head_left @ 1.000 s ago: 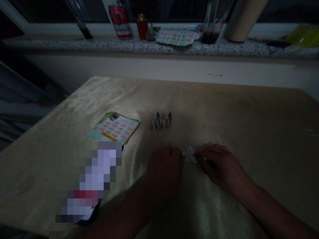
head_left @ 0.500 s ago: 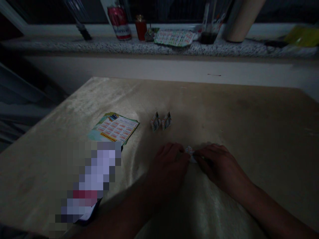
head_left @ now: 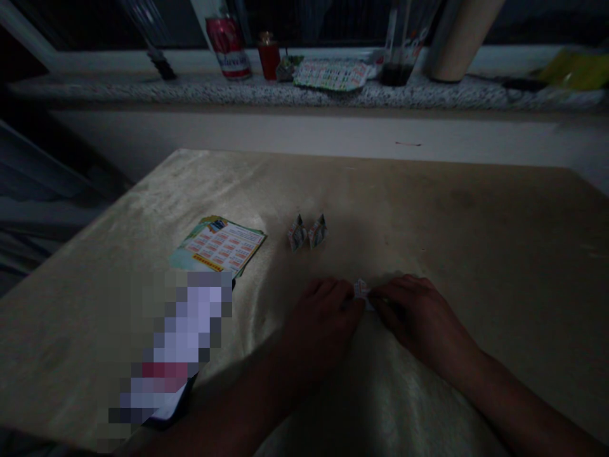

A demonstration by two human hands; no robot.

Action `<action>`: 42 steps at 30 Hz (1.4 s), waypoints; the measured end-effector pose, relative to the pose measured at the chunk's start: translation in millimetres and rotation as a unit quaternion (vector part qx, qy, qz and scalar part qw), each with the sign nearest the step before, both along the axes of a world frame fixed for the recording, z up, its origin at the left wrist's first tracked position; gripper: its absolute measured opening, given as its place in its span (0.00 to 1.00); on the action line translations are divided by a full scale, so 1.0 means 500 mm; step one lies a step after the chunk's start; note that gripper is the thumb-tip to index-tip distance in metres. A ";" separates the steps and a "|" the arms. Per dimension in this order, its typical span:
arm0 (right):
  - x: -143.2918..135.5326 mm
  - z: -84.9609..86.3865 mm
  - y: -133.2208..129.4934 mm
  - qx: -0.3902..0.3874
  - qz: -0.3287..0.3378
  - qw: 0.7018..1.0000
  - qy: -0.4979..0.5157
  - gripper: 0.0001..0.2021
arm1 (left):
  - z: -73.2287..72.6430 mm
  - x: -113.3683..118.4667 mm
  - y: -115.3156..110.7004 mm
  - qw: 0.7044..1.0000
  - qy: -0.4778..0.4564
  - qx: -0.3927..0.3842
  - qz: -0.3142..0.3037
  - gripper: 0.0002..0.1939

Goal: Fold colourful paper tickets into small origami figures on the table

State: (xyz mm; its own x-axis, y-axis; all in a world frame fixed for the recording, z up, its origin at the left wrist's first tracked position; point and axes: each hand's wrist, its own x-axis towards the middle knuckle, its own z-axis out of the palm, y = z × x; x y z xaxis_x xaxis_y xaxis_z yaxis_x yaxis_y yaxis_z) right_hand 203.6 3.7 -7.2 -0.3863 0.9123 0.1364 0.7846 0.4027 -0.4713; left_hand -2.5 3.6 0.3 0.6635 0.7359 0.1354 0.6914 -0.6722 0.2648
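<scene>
Between my two hands, low over the middle of the table, is a small printed paper piece (head_left: 361,289). My left hand (head_left: 328,320) has its fingers closed on the paper's left side. From the right, my right hand (head_left: 412,311) pinches the other side with thumb and fingertips. Fingers cover part of the paper, so its full shape is hidden. Beyond my left hand two small folded paper pieces stand side by side, a left one (head_left: 297,235) and a right one (head_left: 318,233).
A stack of printed cards (head_left: 221,244) lies on the table (head_left: 451,222) at the left. Nearer to me is a phone (head_left: 188,330) with a blurred-out screen. The windowsill (head_left: 190,92) behind holds a red can (head_left: 228,49), a small red bottle (head_left: 269,58) and a glass (head_left: 398,63).
The fingers of my left hand have shifted slightly on the paper, and a little more of its print shows. My right hand has hardly moved.
</scene>
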 end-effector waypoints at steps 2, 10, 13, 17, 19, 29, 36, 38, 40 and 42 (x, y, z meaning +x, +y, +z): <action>-0.001 0.001 0.000 0.000 0.000 1.000 -0.003 0.05 | 0.003 0.001 -0.006 0.999 0.027 0.025 -0.013 0.12; -0.001 0.002 0.000 0.008 0.001 1.000 0.002 0.06 | 0.025 0.010 -0.044 0.990 0.103 0.091 -0.042 0.22; -0.001 0.000 -0.001 0.011 -0.004 1.000 0.004 0.05 | 0.027 0.011 -0.042 0.989 0.111 0.083 -0.048 0.20; -0.001 0.003 -0.001 0.001 -0.004 1.000 0.005 0.05 | 0.022 0.008 -0.031 0.990 0.106 0.065 -0.060 0.19; -0.003 0.006 -0.001 -0.005 -0.007 1.000 0.005 0.04 | 0.018 0.005 -0.025 0.992 0.095 0.054 -0.059 0.20; -0.002 0.003 -0.001 -0.019 -0.024 1.000 0.004 0.04 | 0.025 -0.016 -0.007 0.997 0.053 -0.054 -0.031 0.19; -0.004 0.000 0.001 -0.019 -0.027 0.999 0.005 0.03 | 0.013 -0.037 -0.003 0.992 0.009 -0.120 0.023 0.33; -0.005 -0.001 0.002 -0.011 -0.032 0.999 0.008 0.02 | 0.011 -0.040 -0.002 0.989 -0.002 -0.143 0.038 0.36; -0.006 -0.003 0.003 -0.005 -0.037 0.999 0.012 0.02 | 0.009 -0.042 0.000 0.988 -0.017 -0.149 0.043 0.38; -0.007 -0.005 0.004 -0.007 -0.042 0.999 0.016 0.02 | 0.008 -0.044 0.000 0.987 -0.028 -0.154 0.043 0.38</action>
State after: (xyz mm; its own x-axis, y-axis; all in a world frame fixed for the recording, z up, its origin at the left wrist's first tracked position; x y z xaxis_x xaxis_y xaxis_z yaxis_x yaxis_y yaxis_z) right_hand 200.1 5.6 -9.5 -0.3033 0.9434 0.1340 0.7997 0.3285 -0.5026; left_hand -24.3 3.6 4.3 0.5948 0.8010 -0.0679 0.7206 -0.4938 0.4867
